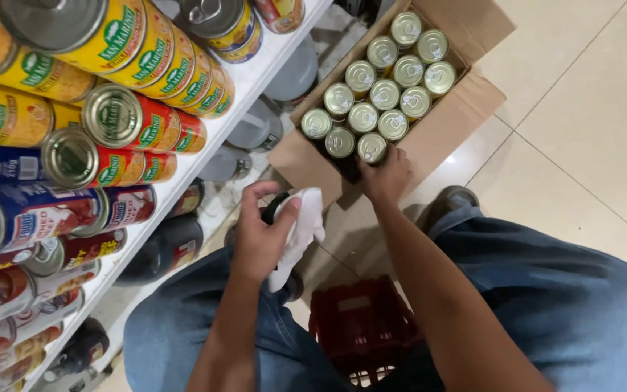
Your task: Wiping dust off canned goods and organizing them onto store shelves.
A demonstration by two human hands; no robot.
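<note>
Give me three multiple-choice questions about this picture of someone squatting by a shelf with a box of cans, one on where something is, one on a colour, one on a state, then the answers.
1. Where is the right hand?
A. At the near end of the cardboard box, on a can
B. On the shelf
C. On the red crate

2. What colour is the cloth in the left hand?
A. Blue
B. White
C. Black

3. How do the box flaps stand?
A. Taped shut
B. Folded open
C. Torn off

Answers: 1 A, its fingers rest on the nearest can top; 2 B, the cloth gripped there is white; 3 B, the can tops show between spread flaps.
</note>
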